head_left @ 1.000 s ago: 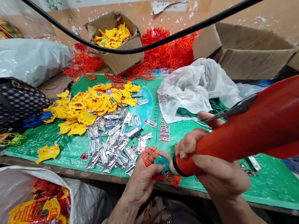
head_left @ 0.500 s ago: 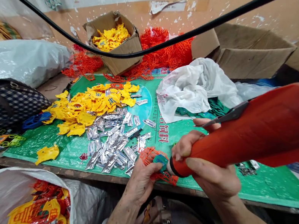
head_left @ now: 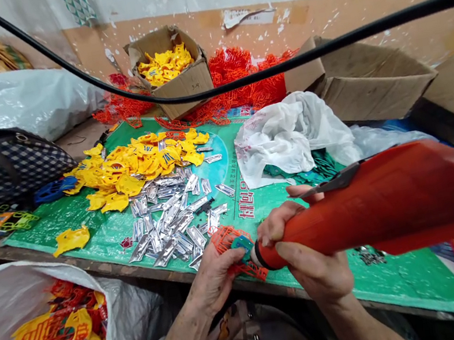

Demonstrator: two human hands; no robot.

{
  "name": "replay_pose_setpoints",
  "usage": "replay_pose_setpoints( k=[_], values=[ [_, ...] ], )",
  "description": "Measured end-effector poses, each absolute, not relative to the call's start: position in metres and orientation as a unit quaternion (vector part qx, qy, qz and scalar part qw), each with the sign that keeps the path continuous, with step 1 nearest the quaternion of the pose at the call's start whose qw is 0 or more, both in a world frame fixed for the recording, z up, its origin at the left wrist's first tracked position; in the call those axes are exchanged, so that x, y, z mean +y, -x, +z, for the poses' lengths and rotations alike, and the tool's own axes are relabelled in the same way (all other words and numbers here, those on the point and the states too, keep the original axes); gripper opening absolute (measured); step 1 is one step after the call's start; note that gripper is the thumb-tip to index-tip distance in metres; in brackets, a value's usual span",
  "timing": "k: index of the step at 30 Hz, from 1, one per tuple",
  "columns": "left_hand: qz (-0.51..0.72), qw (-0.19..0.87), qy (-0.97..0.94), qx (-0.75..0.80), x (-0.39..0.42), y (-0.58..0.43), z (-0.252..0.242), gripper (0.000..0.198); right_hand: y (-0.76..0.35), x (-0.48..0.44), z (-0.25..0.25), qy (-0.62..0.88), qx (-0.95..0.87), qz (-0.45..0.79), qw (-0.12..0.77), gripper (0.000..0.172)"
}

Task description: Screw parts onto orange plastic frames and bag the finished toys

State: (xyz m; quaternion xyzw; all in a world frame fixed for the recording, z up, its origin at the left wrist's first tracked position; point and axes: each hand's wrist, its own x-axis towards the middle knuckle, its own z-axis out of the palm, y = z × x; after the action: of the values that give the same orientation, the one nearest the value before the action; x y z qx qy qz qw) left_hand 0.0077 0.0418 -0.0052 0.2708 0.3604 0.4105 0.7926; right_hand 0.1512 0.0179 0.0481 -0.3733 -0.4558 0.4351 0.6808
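My left hand (head_left: 215, 274) grips an orange mesh plastic piece (head_left: 227, 238) with a teal part (head_left: 242, 244) on it, at the table's front edge. My right hand (head_left: 308, 243) is wrapped round a red power screwdriver (head_left: 374, 208), whose pale tip meets the teal part; the exact contact point is too small to make out. Just beyond my left hand lies a heap of silver metal-like pieces (head_left: 174, 220). Behind them spreads a pile of yellow plastic pieces (head_left: 133, 163), with one yellow piece (head_left: 71, 239) apart at the left.
An open white sack (head_left: 114, 307) of orange and yellow pieces stands lower left. Behind are a carton (head_left: 188, 86) of yellow parts, red netting (head_left: 231, 69), a white bag (head_left: 277, 134) and an open carton (head_left: 375, 91). A black cable (head_left: 254, 76) hangs across the view.
The view has shifted slightly, and the scene sits a little lower and further left. Both hands keep their grips, with the screwdriver tip still at the teal part.
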Motion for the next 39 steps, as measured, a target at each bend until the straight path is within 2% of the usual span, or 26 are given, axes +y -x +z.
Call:
replay_pose_setpoints(
  k=[4, 8, 11, 15, 17, 20, 21, 22, 24, 25, 26, 29, 34, 39],
  values=[
    [0.4, 0.794, -0.269, 0.371, 0.041, -0.005, -0.005, 0.023, -0.159, 0.022, 0.06, 0.394, -0.447, 0.401, 0.695, 0.023],
    [0.406, 0.799, -0.256, 0.361, 0.039, -0.002, -0.006, 0.027, -0.177, 0.034, 0.071, 0.429, -0.428, 0.348, 0.715, 0.016],
    [0.403, 0.811, -0.246, 0.345, 0.038, -0.001, -0.005, 0.028, -0.194, 0.048, 0.069, 0.459, -0.418, 0.296, 0.726, 0.019],
    [0.389, 0.826, -0.246, 0.326, 0.039, -0.002, -0.005, 0.032, -0.213, 0.059, 0.062, 0.56, -0.426, 0.206, 0.681, 0.022],
    [0.38, 0.832, -0.25, 0.318, 0.041, -0.002, -0.006, 0.033, -0.216, 0.057, 0.061, 0.636, -0.437, 0.069, 0.632, 0.039],
    [0.378, 0.835, -0.243, 0.317, 0.044, -0.001, -0.006, 0.036, -0.207, 0.05, 0.06, 0.633, -0.477, -0.208, 0.573, 0.082],
    [0.382, 0.833, -0.241, 0.319, 0.045, 0.0, -0.005, 0.036, -0.202, 0.051, 0.058, 0.598, -0.506, -0.269, 0.56, 0.087],
    [0.387, 0.831, -0.24, 0.319, 0.046, 0.001, -0.005, 0.036, -0.197, 0.054, 0.055, 0.565, -0.547, -0.29, 0.545, 0.083],
    [0.395, 0.829, -0.243, 0.313, 0.047, 0.004, -0.003, 0.035, -0.186, 0.07, 0.046, 0.54, -0.656, -0.2, 0.487, 0.057],
    [0.398, 0.828, -0.246, 0.31, 0.048, 0.005, -0.003, 0.033, -0.182, 0.083, 0.04, 0.55, -0.704, -0.095, 0.438, 0.039],
    [0.4, 0.827, -0.247, 0.308, 0.049, 0.007, -0.003, 0.032, -0.178, 0.099, 0.033, 0.58, -0.733, 0.031, 0.354, 0.03],
    [0.408, 0.822, -0.238, 0.317, 0.05, 0.012, -0.003, 0.029, -0.17, 0.147, 0.013, 0.605, -0.748, 0.142, 0.233, 0.017],
    [0.423, 0.821, -0.217, 0.314, 0.053, 0.02, -0.002, 0.03, -0.158, 0.186, -0.006, 0.648, -0.723, 0.219, 0.092, 0.032],
    [0.424, 0.819, -0.224, 0.316, 0.06, 0.023, -0.003, 0.031, -0.15, 0.194, -0.004, 0.675, -0.692, 0.255, 0.015, 0.033]
  ],
)
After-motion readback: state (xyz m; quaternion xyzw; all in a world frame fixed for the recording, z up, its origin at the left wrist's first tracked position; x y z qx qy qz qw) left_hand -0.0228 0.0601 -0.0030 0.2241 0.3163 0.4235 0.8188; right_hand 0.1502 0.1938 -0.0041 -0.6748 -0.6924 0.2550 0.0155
